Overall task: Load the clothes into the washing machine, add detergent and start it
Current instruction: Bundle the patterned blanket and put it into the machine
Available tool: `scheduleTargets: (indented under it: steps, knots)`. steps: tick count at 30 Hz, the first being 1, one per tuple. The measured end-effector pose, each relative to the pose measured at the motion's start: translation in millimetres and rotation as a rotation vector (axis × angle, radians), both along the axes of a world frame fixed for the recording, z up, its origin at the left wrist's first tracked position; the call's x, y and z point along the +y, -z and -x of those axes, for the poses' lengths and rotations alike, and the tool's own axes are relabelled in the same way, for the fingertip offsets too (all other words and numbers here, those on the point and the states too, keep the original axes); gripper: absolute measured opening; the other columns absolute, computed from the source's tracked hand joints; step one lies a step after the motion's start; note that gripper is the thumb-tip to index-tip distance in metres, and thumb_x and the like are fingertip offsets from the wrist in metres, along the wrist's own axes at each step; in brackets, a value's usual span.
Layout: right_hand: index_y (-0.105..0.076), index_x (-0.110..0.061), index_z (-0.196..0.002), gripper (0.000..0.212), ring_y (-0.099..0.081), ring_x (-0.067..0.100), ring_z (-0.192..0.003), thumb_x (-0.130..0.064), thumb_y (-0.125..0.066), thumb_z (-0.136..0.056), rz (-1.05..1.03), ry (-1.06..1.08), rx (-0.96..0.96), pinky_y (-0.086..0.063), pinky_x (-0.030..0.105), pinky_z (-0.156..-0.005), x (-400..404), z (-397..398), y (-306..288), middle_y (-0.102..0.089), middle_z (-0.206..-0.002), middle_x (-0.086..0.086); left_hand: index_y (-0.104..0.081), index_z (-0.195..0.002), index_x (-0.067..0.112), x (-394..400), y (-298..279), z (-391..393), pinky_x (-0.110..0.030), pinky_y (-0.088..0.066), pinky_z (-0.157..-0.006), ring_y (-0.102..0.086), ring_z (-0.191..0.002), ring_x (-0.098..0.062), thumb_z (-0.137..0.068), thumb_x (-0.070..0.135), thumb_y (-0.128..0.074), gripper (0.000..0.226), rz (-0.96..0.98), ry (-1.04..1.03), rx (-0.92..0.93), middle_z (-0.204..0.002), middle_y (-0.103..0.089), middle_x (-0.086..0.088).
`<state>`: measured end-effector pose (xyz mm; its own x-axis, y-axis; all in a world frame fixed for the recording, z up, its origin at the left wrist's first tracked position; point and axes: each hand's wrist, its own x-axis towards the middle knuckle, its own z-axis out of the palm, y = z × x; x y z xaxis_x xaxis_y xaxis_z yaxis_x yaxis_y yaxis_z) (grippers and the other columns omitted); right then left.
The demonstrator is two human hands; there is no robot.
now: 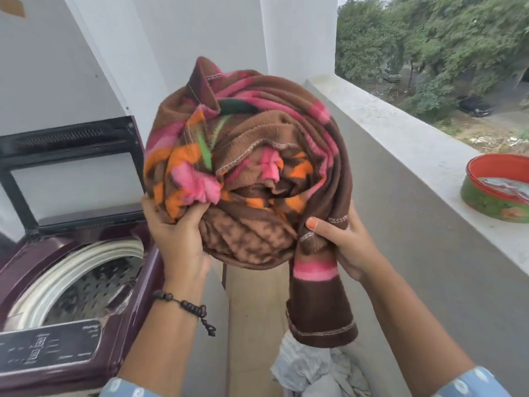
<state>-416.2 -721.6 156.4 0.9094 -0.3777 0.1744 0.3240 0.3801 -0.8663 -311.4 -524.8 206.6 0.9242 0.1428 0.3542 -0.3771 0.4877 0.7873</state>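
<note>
left hand gripping bundled blanket from below | right hand pinching its hanging end | washer sitting lid-up on the left, blanket hovering beside it

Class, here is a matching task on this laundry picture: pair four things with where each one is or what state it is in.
Things:
1. blanket
2. washing machine lid
3. red and green tub
4. grey clothes

Places or states:
A. stands on the balcony ledge
B. raised open above the drum
C. lies low down, under the hanging blanket end
D. bundled and held up by both hands, left hand and right hand

Pairs: 1-D, 2-B, 3-A, 4-C
</note>
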Motion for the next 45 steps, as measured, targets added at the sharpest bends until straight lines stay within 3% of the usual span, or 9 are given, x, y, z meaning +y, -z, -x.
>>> scheduleTargets:
  steps: [3, 6, 12, 16, 25, 29, 33, 42, 45]
  knots:
    - [-0.053, -0.022, -0.128, 0.088, -0.066, 0.020, -0.107, -0.014, -0.093, -0.050, -0.004, -0.003, 0.004, -0.056, 0.033, -0.087, 9.9, -11.8, 3.1, -0.070, -0.117, 0.003, -0.055, -0.106, 0.023, 16.2, -0.8, -2.4, -0.044, -0.052, -0.096, -0.064, -0.101, -0.015, -0.063, -0.006, -0.073, 0.054, -0.042, -0.005, -0.014, -0.106, -0.066, 0.002]
    - [-0.048, -0.015, -0.134, 0.092, -0.067, 0.020, -0.106, -0.001, -0.088, -0.053, -0.023, -0.020, 0.010, -0.057, 0.033, -0.085, 24.8, -28.7, 0.2, -0.071, -0.115, 0.003, -0.055, -0.107, 0.025, 33.4, -4.9, -8.7, -0.047, -0.050, -0.099, -0.063, -0.100, -0.014, -0.061, -0.006, -0.072, 0.058, -0.057, -0.020, -0.042, -0.107, -0.064, 0.002]
    - [-0.051, -0.017, -0.131, 0.102, -0.067, 0.021, -0.108, -0.031, -0.097, -0.041, -0.028, -0.079, 0.015, -0.056, 0.032, -0.082, 53.3, -65.9, -6.9, -0.070, -0.118, 0.005, -0.056, -0.104, 0.027, 67.0, -7.5, -35.8, -0.061, -0.044, -0.102, -0.060, -0.105, -0.022, -0.057, 0.003, -0.078, 0.057, -0.063, -0.022, -0.072, -0.109, -0.063, -0.002]
    - [-0.053, -0.018, -0.128, 0.096, -0.068, 0.020, -0.106, -0.029, -0.096, -0.043, -0.011, -0.065, 0.018, -0.056, 0.030, -0.081, 79.1, -100.1, -7.0, -0.071, -0.115, 0.004, -0.056, -0.103, 0.028, 91.5, -3.9, -63.4, -0.051, -0.049, -0.100, -0.062, -0.102, -0.016, -0.056, 0.000, -0.079, 0.060, -0.060, -0.036, -0.065, -0.105, -0.065, 0.003]
    - [-0.056, -0.018, -0.122, 0.063, -0.069, 0.016, -0.099, 0.003, -0.073, -0.066, 0.022, -0.087, 0.073, -0.057, 0.028, -0.076, 173.7, -200.6, -1.5, -0.073, -0.108, 0.000, -0.053, -0.115, 0.026, 187.4, 7.1, -152.2, -0.029, -0.054, -0.087, -0.065, -0.101, -0.008, -0.070, -0.021, -0.066, 0.066, -0.055, -0.115, -0.015, -0.113, -0.064, 0.001]
    - [-0.050, -0.011, -0.132, 0.069, -0.068, 0.018, -0.102, 0.001, -0.070, -0.067, 0.030, -0.130, 0.087, -0.056, 0.029, -0.078, 228.3, -246.0, -0.4, -0.071, -0.112, 0.003, -0.050, -0.119, 0.018, 245.4, 9.6, -190.9, -0.027, -0.054, -0.083, -0.066, -0.095, -0.005, -0.073, -0.024, -0.061, 0.063, -0.079, -0.183, -0.012, -0.104, -0.067, 0.006]
    - [-0.049, -0.011, -0.133, 0.072, -0.069, 0.016, -0.100, 0.000, -0.071, -0.065, 0.065, -0.184, 0.106, -0.056, 0.027, -0.076, 275.9, -286.2, 3.5, -0.072, -0.110, 0.002, -0.050, -0.116, 0.019, 304.5, 8.7, -226.2, -0.043, -0.053, -0.095, -0.064, -0.101, -0.014, -0.064, -0.012, -0.068, 0.063, -0.110, -0.197, -0.038, -0.106, -0.065, 0.003]
    - [-0.047, -0.014, -0.133, 0.076, -0.062, 0.029, -0.115, -0.002, -0.080, -0.066, 0.236, -0.269, 0.190, -0.052, 0.046, -0.096, 346.3, -365.1, 29.6, -0.065, -0.123, 0.012, -0.048, -0.109, 0.022, 388.2, 27.4, -278.3, -0.023, -0.056, -0.081, -0.066, -0.088, 0.001, -0.071, -0.024, -0.060, 0.061, -0.171, -0.253, -0.033, -0.092, -0.070, 0.018]
    - [-0.049, -0.022, -0.131, 0.077, -0.063, 0.027, -0.114, -0.006, -0.083, -0.064, 0.267, -0.271, 0.251, -0.050, 0.050, -0.099, 361.5, -387.5, 48.0, -0.066, -0.121, 0.008, -0.050, -0.109, 0.025, 407.5, 49.3, -296.0, -0.027, -0.056, -0.085, -0.066, -0.093, -0.002, -0.069, -0.018, -0.067, 0.061, -0.202, -0.265, 0.031, -0.098, -0.069, 0.015]
